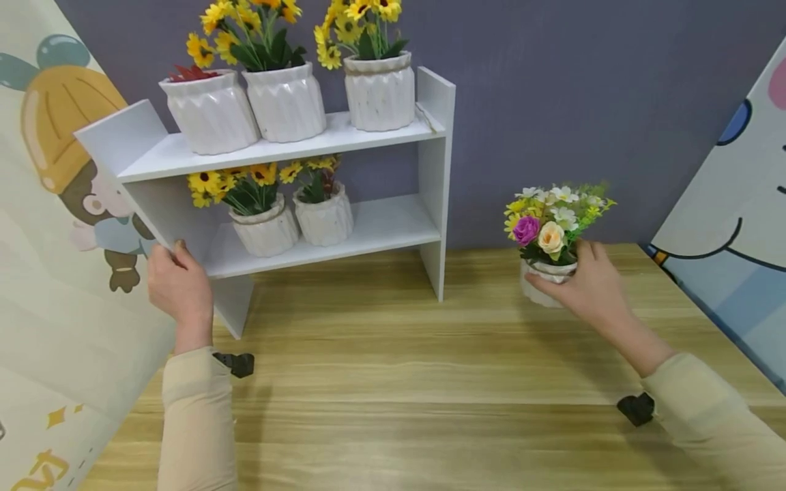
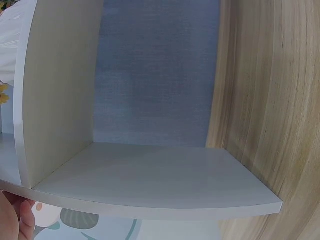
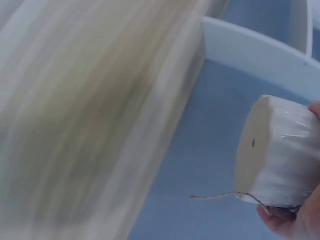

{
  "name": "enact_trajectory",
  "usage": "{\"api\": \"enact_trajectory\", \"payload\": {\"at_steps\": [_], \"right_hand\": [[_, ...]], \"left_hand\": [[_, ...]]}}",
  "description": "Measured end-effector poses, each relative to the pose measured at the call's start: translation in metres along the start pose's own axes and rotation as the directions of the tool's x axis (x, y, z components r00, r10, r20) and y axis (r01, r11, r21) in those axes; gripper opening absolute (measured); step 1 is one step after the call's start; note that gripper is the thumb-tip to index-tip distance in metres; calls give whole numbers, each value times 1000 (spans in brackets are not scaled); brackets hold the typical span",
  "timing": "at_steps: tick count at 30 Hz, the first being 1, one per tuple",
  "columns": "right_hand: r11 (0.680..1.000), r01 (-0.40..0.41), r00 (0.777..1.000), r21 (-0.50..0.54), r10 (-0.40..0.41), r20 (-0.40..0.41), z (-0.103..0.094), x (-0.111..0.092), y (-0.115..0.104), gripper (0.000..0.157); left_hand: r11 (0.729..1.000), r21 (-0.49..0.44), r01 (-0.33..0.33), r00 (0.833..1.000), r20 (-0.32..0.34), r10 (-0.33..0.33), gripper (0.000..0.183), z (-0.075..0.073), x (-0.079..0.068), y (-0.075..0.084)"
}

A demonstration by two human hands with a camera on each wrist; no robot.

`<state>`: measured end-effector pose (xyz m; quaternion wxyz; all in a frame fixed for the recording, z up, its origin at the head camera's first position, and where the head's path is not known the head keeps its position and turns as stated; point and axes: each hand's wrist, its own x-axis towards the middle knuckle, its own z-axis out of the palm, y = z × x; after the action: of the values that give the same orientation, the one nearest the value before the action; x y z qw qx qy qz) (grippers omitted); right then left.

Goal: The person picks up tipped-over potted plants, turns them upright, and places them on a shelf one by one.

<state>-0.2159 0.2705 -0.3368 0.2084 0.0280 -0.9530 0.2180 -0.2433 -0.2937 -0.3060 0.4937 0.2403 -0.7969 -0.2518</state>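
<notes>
In the head view my right hand [image 1: 592,283] grips a white ceramic flowerpot [image 1: 543,290] around its rim, with thumb and fingers on either side. Purple, peach, white and yellow artificial flowers [image 1: 551,218] fill it. The right wrist view shows the pot's flat underside [image 3: 252,145] raised off the table, a loose twine end [image 3: 217,196] trailing from it. At the left, my left hand [image 1: 181,286] holds the front edge of the left side panel of a white two-tier shelf [image 1: 325,252]. Fingers [image 2: 26,220] curl at that panel's edge in the left wrist view.
Three white pots, one of them this sunflower pot [image 1: 285,102], stand on the upper tier. Two more, including a smaller-looking pot [image 1: 325,215], sit on the lower tier. The wood-grain table [image 1: 393,389] meets a grey-blue wall [image 1: 552,102]; cartoon-printed panels flank both sides.
</notes>
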Motion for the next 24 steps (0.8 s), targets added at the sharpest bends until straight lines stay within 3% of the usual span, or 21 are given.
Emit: {"api": "enact_trajectory", "payload": {"at_steps": [15,24], "right_hand": [[990,103,994,100,-105,16,-13,6,-60,100],[967,217,976,132,-216,-21,-16,12,-89,92]], "left_hand": [[1000,-1,-8,1000,6,8,48,2,0,-2],[1000,1,12,1000,14,-12,50,-1,1,0]]}}
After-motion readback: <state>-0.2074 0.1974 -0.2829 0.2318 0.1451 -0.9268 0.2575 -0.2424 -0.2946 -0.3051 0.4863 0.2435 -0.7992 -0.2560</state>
